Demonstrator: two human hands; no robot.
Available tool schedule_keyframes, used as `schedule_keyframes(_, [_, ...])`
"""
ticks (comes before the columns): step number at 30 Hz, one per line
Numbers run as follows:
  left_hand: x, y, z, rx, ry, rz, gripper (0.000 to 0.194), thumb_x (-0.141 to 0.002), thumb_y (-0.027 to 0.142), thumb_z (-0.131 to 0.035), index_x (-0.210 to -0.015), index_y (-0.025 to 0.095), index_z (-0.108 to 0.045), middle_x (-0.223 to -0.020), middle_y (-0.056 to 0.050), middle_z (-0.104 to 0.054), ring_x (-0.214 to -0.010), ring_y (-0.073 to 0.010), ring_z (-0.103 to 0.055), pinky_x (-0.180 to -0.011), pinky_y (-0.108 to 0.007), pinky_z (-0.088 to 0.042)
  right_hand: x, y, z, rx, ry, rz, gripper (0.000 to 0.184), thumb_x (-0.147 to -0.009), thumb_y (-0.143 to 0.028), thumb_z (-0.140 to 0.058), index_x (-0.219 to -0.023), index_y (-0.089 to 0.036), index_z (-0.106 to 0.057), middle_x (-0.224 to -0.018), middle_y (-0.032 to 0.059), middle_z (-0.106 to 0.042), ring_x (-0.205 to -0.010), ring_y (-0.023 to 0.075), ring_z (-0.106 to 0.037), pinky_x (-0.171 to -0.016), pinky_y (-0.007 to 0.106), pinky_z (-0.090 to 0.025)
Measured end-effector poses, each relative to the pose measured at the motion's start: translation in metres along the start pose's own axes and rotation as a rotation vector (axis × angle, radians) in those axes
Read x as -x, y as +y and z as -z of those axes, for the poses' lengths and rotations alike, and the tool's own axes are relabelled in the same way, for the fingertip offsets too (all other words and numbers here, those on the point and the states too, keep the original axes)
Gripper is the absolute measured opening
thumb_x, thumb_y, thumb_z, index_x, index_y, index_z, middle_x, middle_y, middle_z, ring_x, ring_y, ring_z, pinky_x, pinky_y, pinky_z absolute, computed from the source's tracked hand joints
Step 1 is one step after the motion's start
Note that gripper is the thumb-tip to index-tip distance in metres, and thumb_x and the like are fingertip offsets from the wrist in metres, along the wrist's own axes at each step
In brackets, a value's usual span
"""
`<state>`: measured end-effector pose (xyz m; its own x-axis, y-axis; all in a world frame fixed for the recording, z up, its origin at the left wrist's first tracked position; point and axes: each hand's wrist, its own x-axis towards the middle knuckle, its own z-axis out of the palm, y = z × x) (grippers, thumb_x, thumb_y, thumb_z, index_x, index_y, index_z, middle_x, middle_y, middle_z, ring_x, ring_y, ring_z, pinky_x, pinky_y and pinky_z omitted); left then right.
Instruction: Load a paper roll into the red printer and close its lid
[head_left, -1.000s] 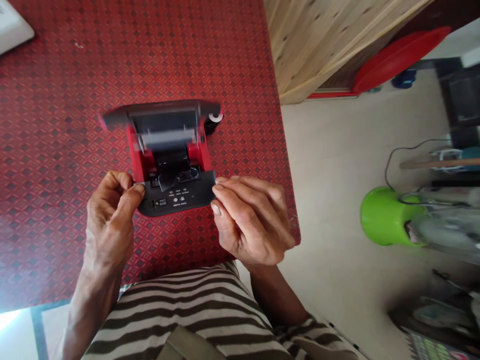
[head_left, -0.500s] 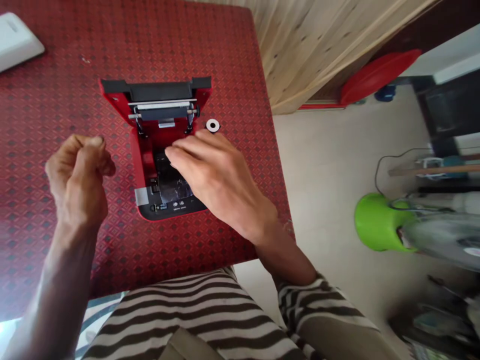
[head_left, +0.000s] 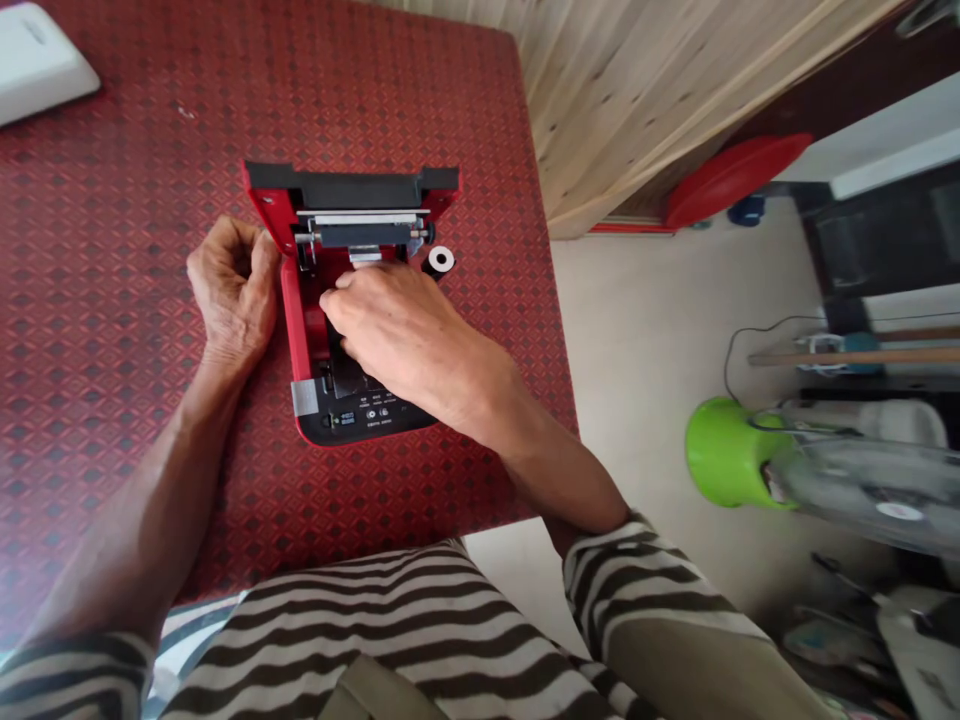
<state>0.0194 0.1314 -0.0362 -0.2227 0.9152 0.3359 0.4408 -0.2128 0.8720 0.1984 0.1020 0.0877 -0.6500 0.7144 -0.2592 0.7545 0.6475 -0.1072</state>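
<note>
A red and black printer [head_left: 360,425] stands on the table with its lid [head_left: 356,188] raised, showing a dark roller [head_left: 367,236] across the lid's inside. My right hand [head_left: 420,345] reaches over the printer's paper bay with bent, closed fingers; what they pinch, if anything, is hidden under the hand. My left hand [head_left: 236,285] is closed beside the printer's left wall, its thumb and forefinger against the edge near the lid hinge. Just right of the printer lies a small black roll [head_left: 441,262] with a white ring at its end.
The printer is on a red patterned table [head_left: 150,250]. A white box-like object [head_left: 41,65] sits at its far left corner. A wooden panel [head_left: 600,90] runs along the far right side. On the floor to the right are a green bucket [head_left: 724,450] and a red round object [head_left: 735,180].
My left hand has come right and forward, from the air to the printer's side. My right hand has shifted slightly deeper over the paper bay. The view has moved a little.
</note>
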Motion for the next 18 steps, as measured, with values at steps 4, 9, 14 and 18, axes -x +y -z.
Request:
schedule_keyframes(4, [0.0, 0.0, -0.002, 0.026, -0.033, 0.002, 0.028, -0.092, 0.043, -0.063, -0.079, 0.019, -0.063, -0.071, 0.001, -0.053, -0.064, -0.0113, -0.041, -0.064, -0.029, -0.037, 0.011, 0.001, 0.007, -0.024, 0.057, -0.011, 0.025, -0.1, -0.014, -0.05, -0.112, -0.017, -0.071, -0.105, 0.0092, -0.074, -0.098, 0.0252, -0.071, -0.074, 0.034, -0.05])
schedule_keyframes(9, [0.0, 0.005, -0.003, 0.027, -0.045, 0.002, 0.026, -0.093, 0.04, -0.061, -0.078, 0.018, -0.062, -0.07, 0.002, -0.051, -0.062, -0.0097, -0.037, -0.06, -0.027, -0.032, 0.048, 0.01, 0.018, -0.262, 0.253, 0.014, 0.016, -0.096, -0.02, -0.06, -0.109, -0.017, -0.071, -0.102, 0.0022, -0.074, -0.085, 0.0171, -0.067, -0.074, 0.031, -0.049])
schedule_keyframes(14, [0.0, 0.005, -0.004, 0.026, -0.054, -0.001, 0.025, -0.092, 0.037, -0.061, -0.078, 0.017, -0.063, -0.07, 0.003, -0.052, -0.062, -0.0088, -0.038, -0.064, -0.025, -0.037, 0.087, 0.049, -0.003, -0.839, 0.625, -0.16, 0.02, -0.085, -0.024, -0.077, -0.102, -0.024, -0.067, -0.081, -0.0048, -0.064, -0.061, 0.0098, -0.051, -0.054, 0.026, -0.042])
schedule_keyframes(18, [-0.001, 0.002, -0.005, 0.049, -0.046, -0.019, 0.024, -0.089, 0.037, -0.064, -0.075, 0.017, -0.06, -0.068, 0.004, -0.05, -0.062, -0.0084, -0.037, -0.062, -0.023, -0.036, 0.096, 0.08, -0.053, -1.014, 0.829, -0.345, 0.023, -0.084, -0.032, -0.079, -0.098, -0.027, -0.062, -0.084, -0.003, -0.06, -0.071, 0.0124, -0.055, -0.057, 0.025, -0.044])
